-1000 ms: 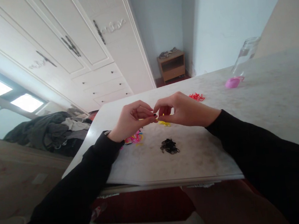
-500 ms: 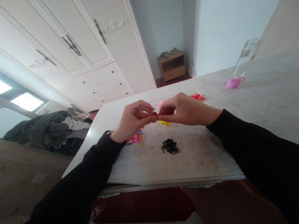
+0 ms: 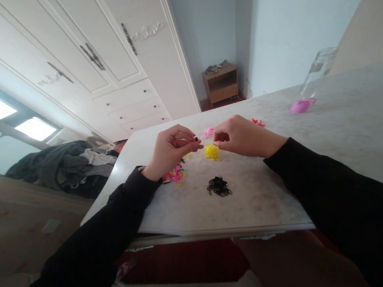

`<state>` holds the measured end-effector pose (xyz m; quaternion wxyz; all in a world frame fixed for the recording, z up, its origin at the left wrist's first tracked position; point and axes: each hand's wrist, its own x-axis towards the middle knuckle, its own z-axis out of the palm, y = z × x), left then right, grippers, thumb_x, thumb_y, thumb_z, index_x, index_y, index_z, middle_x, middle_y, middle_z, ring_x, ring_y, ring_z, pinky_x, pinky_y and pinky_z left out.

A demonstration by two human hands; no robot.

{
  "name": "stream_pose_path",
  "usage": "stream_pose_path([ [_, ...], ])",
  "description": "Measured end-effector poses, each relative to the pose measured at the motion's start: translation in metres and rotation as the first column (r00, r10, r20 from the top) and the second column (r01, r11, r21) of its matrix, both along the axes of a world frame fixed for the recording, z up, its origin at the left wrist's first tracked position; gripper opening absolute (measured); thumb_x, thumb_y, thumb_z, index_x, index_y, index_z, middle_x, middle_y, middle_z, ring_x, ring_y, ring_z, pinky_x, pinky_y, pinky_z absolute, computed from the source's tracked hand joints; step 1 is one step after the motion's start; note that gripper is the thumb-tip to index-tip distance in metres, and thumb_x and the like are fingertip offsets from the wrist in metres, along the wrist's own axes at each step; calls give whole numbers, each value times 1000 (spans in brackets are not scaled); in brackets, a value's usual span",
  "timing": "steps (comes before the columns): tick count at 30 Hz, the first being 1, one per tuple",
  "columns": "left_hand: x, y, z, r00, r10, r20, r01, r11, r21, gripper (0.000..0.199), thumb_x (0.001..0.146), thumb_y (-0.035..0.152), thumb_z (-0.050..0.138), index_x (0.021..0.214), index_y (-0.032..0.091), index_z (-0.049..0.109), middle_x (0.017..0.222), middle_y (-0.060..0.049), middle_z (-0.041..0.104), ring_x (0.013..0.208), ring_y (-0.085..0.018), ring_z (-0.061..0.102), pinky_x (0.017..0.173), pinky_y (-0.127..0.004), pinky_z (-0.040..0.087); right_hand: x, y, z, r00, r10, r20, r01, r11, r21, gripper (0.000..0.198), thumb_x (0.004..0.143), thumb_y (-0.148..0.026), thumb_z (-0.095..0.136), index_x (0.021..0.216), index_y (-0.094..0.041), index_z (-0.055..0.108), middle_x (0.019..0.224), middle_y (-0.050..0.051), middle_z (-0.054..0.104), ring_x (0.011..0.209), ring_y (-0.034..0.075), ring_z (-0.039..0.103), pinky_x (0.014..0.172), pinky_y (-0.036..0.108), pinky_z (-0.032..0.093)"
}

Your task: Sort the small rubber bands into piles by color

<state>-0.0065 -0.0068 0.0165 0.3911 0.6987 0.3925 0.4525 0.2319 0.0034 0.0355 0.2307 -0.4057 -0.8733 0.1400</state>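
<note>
My left hand (image 3: 171,149) is closed over the table, thumb against the fingers, with a small black rubber band (image 3: 196,139) showing at the fingertips. A short gap to the right, my right hand (image 3: 237,138) is pinched; what it may hold is too small to make out. Below and between the hands sits a pile of yellow rubber bands (image 3: 212,152). Pink bands (image 3: 207,133) lie just behind it, and red bands (image 3: 257,122) are partly hidden by my right hand. A mixed-colour pile (image 3: 176,174) is under my left wrist. Black bands (image 3: 218,186) lie nearer me.
The piles rest on a pale, stained tabletop (image 3: 259,200). At the back right a clear glass bottle (image 3: 317,71) stands beside a pink object (image 3: 300,106). Dark clothes (image 3: 53,169) are heaped left of the table. A white wardrobe (image 3: 119,78) and a small wooden cabinet (image 3: 222,85) stand beyond.
My hands were touching at the fingertips and have come apart. The right hand has moved a little to the right, uncovering more of the yellow and pink piles.
</note>
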Motion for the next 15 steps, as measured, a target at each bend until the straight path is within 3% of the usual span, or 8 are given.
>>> stream_pose_path([
  [10, 1, 1, -2, 999, -41, -31, 39, 998, -50, 39, 78, 45, 95, 89, 21, 66, 77, -4, 81, 82, -25, 86, 69, -30, 71, -1, 3, -8, 995, 32, 90, -28, 998, -51, 13, 84, -11, 66, 82, -15, 78, 76, 7, 73, 65, 15, 56, 65, 30, 38],
  [15, 0, 2, -4, 999, -48, -9, 47, 996, -69, 39, 78, 41, 95, 92, 19, 67, 82, -7, 84, 84, -26, 86, 74, -32, 72, 0, 2, -5, 999, 15, 46, -14, 999, -39, 11, 86, -17, 69, 85, -14, 79, 73, 5, 71, 66, 15, 56, 65, 29, 37],
])
